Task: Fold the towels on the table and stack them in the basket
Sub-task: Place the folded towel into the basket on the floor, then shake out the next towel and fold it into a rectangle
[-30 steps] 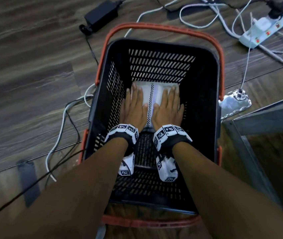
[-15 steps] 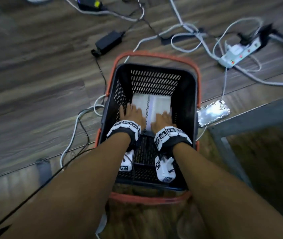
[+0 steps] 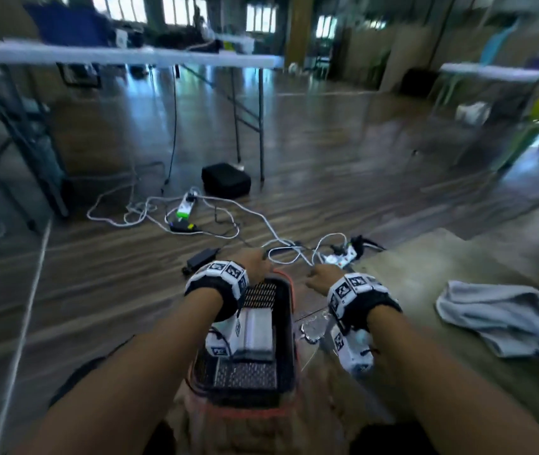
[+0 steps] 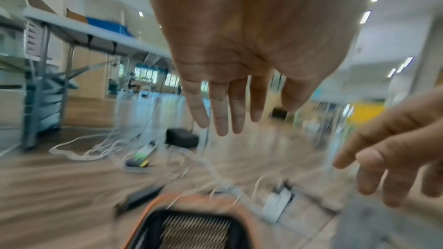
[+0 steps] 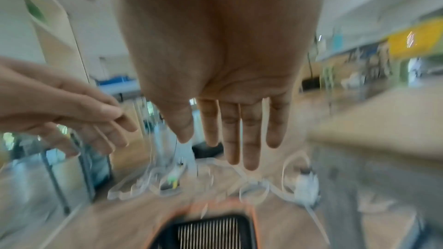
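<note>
A black basket [image 3: 286, 326] with an orange rim stands on the floor below me, seen again in the left wrist view as the basket [image 4: 191, 228] and in the right wrist view as the basket [image 5: 210, 232]. A folded white towel [image 3: 255, 333] lies inside it. My left hand [image 3: 258, 262] hovers above the basket's far rim, fingers straight [image 4: 220, 113], holding nothing. My right hand [image 3: 322, 279] is raised to the right of the basket, fingers straight [image 5: 239, 133] and empty. A crumpled grey towel [image 3: 504, 318] lies on the table [image 3: 425, 257] at the right.
White cables and power strips [image 3: 186, 205] sprawl over the wooden floor beyond the basket, along with a black adapter [image 3: 200, 257] and a black box [image 3: 225, 180]. A crinkled foil wrapper [image 3: 314, 325] lies between basket and table. Folding tables [image 3: 130, 55] stand further back.
Both hands have lifted off the folded towel and risen out of the basket, the right one drifting right. The head view has tilted up from the basket to the room.
</note>
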Motion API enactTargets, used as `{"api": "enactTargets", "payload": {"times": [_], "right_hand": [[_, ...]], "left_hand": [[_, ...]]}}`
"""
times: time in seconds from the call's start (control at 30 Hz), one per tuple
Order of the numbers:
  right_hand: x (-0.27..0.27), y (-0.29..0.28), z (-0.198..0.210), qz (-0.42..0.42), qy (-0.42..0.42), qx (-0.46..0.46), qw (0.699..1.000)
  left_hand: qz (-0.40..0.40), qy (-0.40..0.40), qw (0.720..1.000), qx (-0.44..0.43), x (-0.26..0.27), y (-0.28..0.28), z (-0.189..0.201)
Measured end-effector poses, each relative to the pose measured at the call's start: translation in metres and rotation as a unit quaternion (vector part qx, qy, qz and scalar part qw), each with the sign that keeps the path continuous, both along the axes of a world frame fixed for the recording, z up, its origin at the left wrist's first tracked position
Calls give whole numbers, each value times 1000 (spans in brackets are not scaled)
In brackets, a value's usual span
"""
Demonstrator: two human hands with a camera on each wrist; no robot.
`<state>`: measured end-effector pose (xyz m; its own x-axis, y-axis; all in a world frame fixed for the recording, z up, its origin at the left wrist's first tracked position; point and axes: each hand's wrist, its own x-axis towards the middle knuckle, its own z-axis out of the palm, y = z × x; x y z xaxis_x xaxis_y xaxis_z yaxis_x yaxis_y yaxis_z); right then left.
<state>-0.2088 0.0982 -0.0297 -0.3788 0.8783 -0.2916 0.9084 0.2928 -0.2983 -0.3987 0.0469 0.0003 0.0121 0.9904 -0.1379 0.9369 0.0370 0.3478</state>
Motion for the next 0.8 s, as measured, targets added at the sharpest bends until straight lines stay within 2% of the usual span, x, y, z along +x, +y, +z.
{"api": "enactTargets", "payload": {"times": [0.03,0.1,0.17,0.27,0.47,0.8], "right_hand": [[9,-22,37,-4,6,18,1000],[35,-51,85,-24,15,32,999],[65,-75,113,-33,20,37,999],[112,-104,135,-67,15,40,997],[200,-144,143,-164,-19,76,983],[296,-173,123,-315,-2,114,942]], "left_hand": [[-9,0,1000,13,10,-10,22],[-27,8,999,37,31,-26,56],[-57,9,997,58,56,-41,81],[-104,-1,992,64,92,-56,104],[-224,31,971,79,169,-53,105],[-338,44,937,80,274,-28,70]]}}
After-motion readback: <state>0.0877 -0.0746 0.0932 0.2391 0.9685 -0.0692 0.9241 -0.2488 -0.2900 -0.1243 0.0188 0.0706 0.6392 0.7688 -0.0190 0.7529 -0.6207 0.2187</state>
